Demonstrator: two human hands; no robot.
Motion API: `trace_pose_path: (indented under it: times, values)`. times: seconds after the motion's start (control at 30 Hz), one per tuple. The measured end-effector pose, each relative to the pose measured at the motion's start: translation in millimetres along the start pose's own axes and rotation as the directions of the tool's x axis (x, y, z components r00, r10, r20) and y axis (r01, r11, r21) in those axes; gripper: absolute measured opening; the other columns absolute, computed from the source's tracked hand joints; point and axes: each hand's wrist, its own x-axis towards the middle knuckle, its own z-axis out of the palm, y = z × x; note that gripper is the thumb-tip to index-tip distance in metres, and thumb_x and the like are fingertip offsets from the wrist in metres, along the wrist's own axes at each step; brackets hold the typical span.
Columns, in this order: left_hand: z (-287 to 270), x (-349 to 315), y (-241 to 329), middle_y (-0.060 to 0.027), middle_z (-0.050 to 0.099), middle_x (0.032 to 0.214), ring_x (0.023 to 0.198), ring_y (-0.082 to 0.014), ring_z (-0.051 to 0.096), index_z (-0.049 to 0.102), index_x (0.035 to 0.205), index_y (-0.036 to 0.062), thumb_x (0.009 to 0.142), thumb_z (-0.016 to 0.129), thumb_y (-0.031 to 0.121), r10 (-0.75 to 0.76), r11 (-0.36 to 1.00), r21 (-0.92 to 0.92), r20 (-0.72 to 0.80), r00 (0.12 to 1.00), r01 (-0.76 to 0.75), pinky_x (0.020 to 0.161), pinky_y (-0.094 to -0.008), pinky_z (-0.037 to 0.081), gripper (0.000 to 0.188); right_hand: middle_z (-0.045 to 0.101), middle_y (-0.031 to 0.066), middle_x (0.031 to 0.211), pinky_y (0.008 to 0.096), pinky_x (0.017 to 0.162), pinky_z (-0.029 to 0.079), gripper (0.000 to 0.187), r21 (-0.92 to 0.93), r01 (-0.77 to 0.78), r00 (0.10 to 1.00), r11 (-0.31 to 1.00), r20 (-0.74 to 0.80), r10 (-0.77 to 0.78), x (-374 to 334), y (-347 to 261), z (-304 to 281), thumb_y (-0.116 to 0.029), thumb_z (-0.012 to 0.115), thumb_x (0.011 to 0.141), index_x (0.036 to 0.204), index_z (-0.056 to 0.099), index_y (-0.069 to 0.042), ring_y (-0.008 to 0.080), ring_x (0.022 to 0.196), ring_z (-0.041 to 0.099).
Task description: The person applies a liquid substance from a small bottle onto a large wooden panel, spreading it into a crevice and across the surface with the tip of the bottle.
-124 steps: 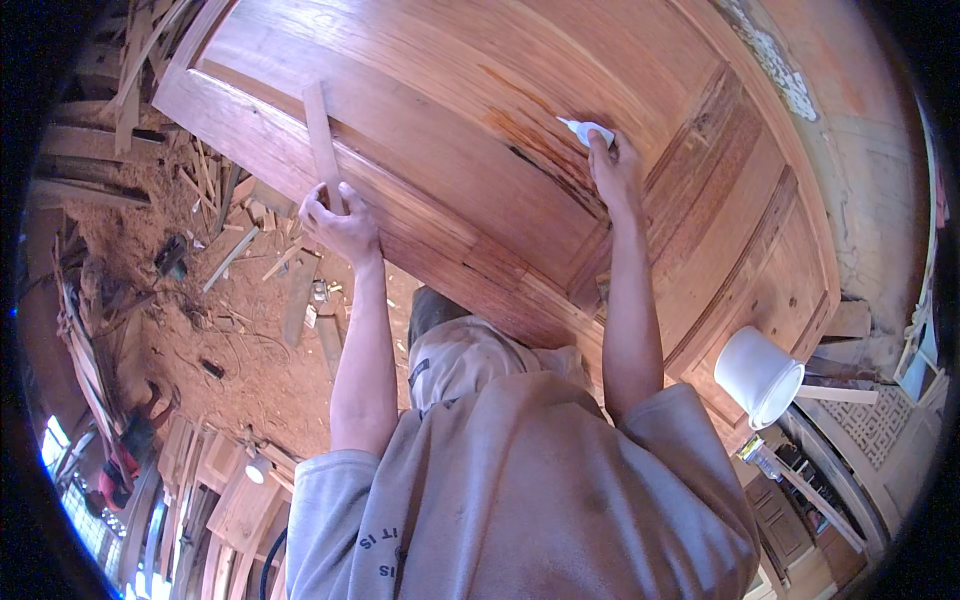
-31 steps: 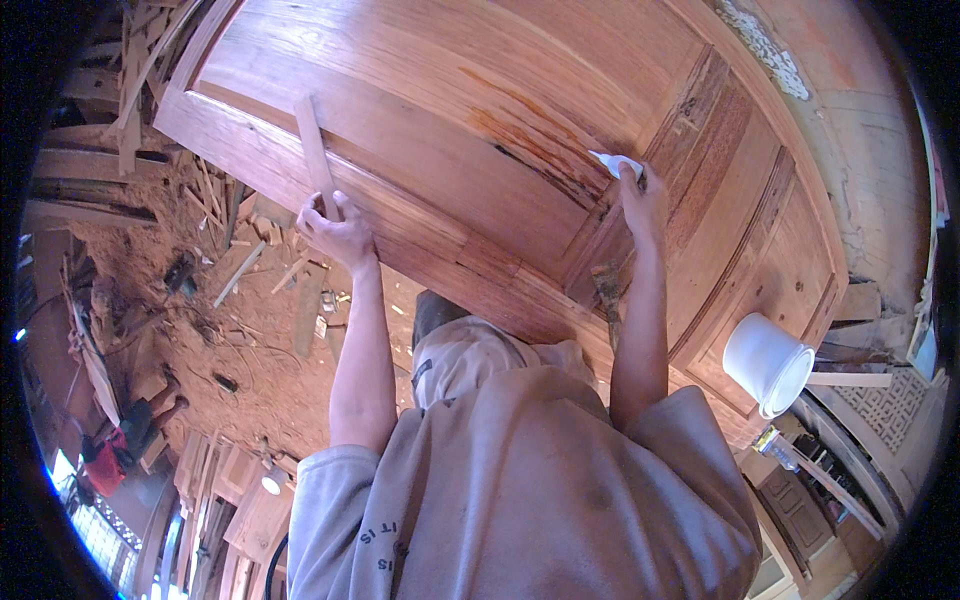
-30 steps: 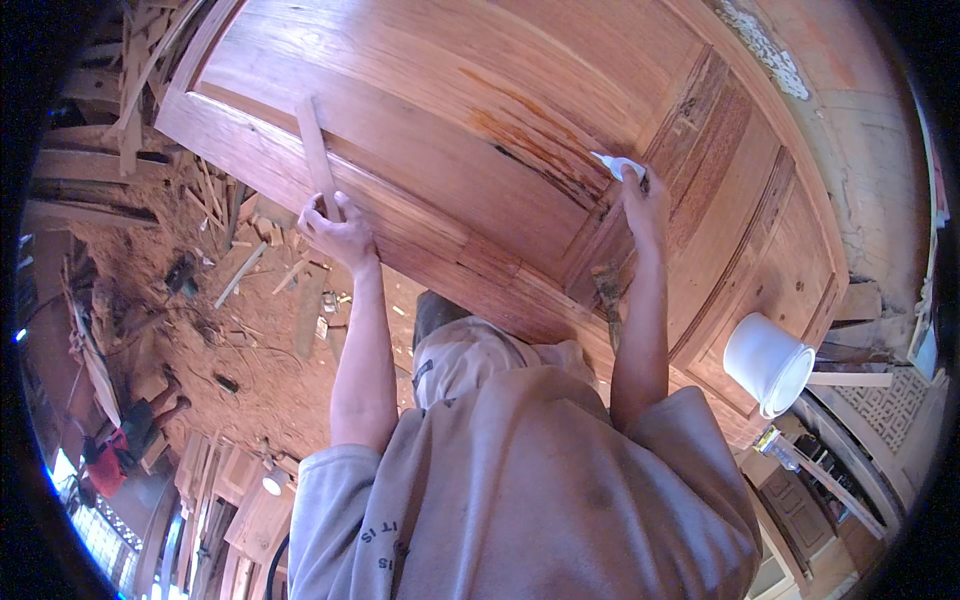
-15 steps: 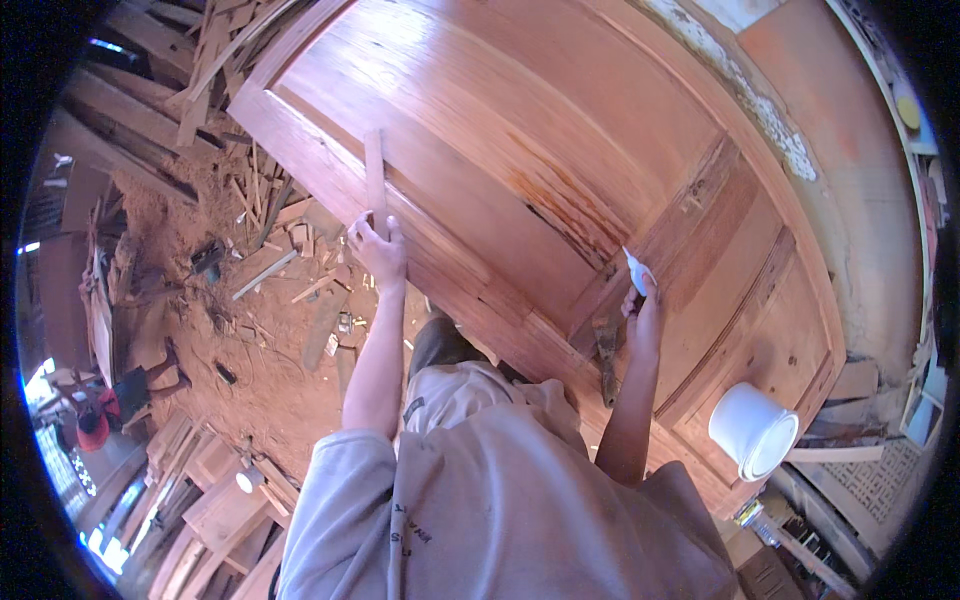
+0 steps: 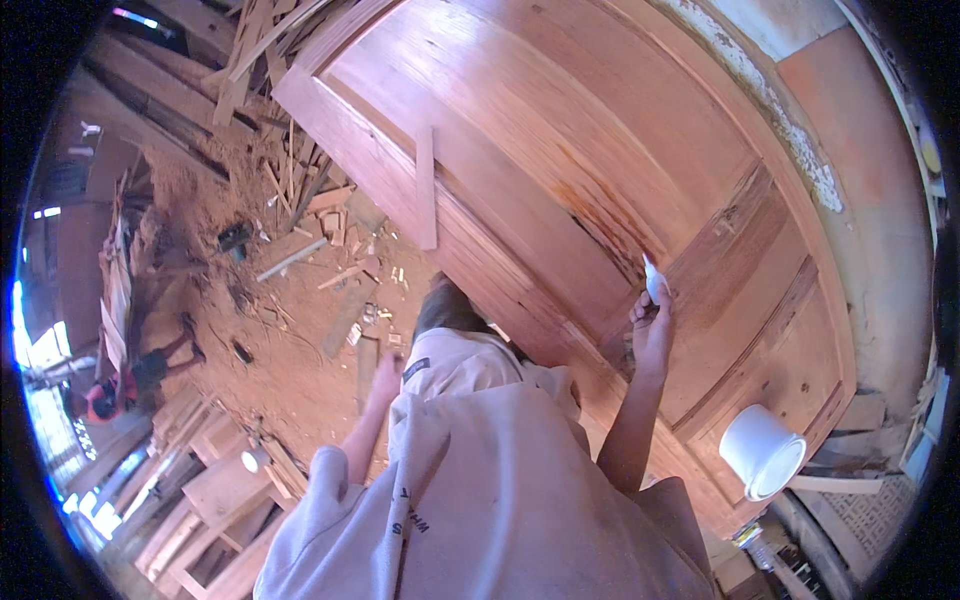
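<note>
My right hand (image 5: 652, 325) is closed round a small white squeeze bottle (image 5: 654, 280) with a pointed nozzle, held above the wooden door panel (image 5: 490, 150). Beyond the nozzle, a dark crack and wet-looking brown streaks (image 5: 605, 210) run along the panel's grain. My left hand (image 5: 387, 378) hangs low beside my waist, away from the door; its fingers are too unclear to read. A thin flat wood strip (image 5: 426, 190) lies across the door's left edge. Close to my right wrist, a dark tool is mostly hidden behind the hand.
A white bucket (image 5: 762, 452) stands on the door's near right end. Wood offcuts (image 5: 340, 225) litter the dirt floor (image 5: 290, 370) to the left, with stacked boards (image 5: 215, 490) at lower left. Another person (image 5: 120, 390) is at the far left.
My left hand has let go of the wood strip and dropped back toward my waist. The strip stays on the door edge. My right hand still holds the bottle near the streaks.
</note>
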Motion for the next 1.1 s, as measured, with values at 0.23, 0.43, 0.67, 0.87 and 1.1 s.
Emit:
trace_pose_path:
  times: [0.23, 0.43, 0.67, 0.87, 1.1]
  values:
    - [-62, 76, 37, -0.0279, 0.064, 0.111, 0.106, -0.0405, 0.063, 0.057, 0.116, -0.0037, 0.094, 0.059, 0.035, -0.050, 0.988, 0.155, 0.417, 0.908, -0.016, 0.090, -0.0455, 0.050, 0.045, 0.056, -0.0036, 0.080, 0.0230, 0.059, 0.040, 0.031, -0.222, 0.012, 0.969, 0.975, -0.238, -0.067, -10, 40, 57, -0.034, 0.059, 0.098, 0.118, 0.059, -0.010, 0.0058, 0.071, 0.051]
    - [-199, 266, 26, -0.0157, 0.063, 0.088, 0.079, -0.0277, 0.061, 0.056, 0.100, -0.0059, 0.101, 0.047, 0.042, 0.006, 0.988, -0.147, -0.266, 0.964, -0.047, 0.074, -0.0387, 0.050, 0.049, 0.053, -0.0019, 0.074, 0.0215, 0.050, 0.040, 0.028, -0.300, 0.002, 0.958, 0.954, -0.272, -0.087, 0, 95, 143, -0.033, 0.058, 0.100, 0.106, 0.059, -0.006, 0.0065, 0.057, 0.048]
    - [-249, 390, 146, -0.0210, 0.060, 0.113, 0.096, -0.0286, 0.059, 0.055, 0.114, -0.0105, 0.105, 0.036, 0.044, -0.178, 0.709, -0.660, -0.510, 0.842, -0.249, 0.083, -0.0410, 0.049, 0.058, 0.046, -0.0044, 0.069, 0.0204, 0.046, 0.036, 0.024, -0.266, 0.050, 0.908, 0.963, -0.388, -0.154, 44, 123, 194, -0.030, 0.057, 0.100, 0.102, 0.059, -0.006, 0.0036, 0.053, 0.045]
    - [-226, 431, 206, -0.0359, 0.051, 0.130, 0.116, -0.0431, 0.057, 0.041, 0.129, -0.0172, 0.103, 0.034, 0.051, -0.465, 0.773, -0.634, -0.599, 0.652, -0.030, 0.096, -0.0489, 0.051, 0.073, 0.049, -0.0041, 0.068, 0.0215, 0.046, 0.038, 0.024, -0.282, 0.122, 0.938, 0.952, -0.281, -0.203, 101, 135, 225, -0.029, 0.059, 0.100, 0.102, 0.060, -0.005, 0.0045, 0.054, 0.047]
    - [-218, 409, 236, -0.0396, 0.053, 0.123, 0.111, -0.0501, 0.058, 0.037, 0.130, -0.0177, 0.104, 0.030, 0.046, -0.437, 0.796, -0.604, -0.609, 0.661, -0.030, 0.093, -0.0527, 0.052, 0.069, 0.051, -0.0028, 0.066, 0.0223, 0.043, 0.038, 0.023, -0.422, 0.065, 0.912, 0.904, -0.342, -0.225, 145, 140, 241, -0.027, 0.059, 0.099, 0.098, 0.059, -0.004, 0.0049, 0.050, 0.047]
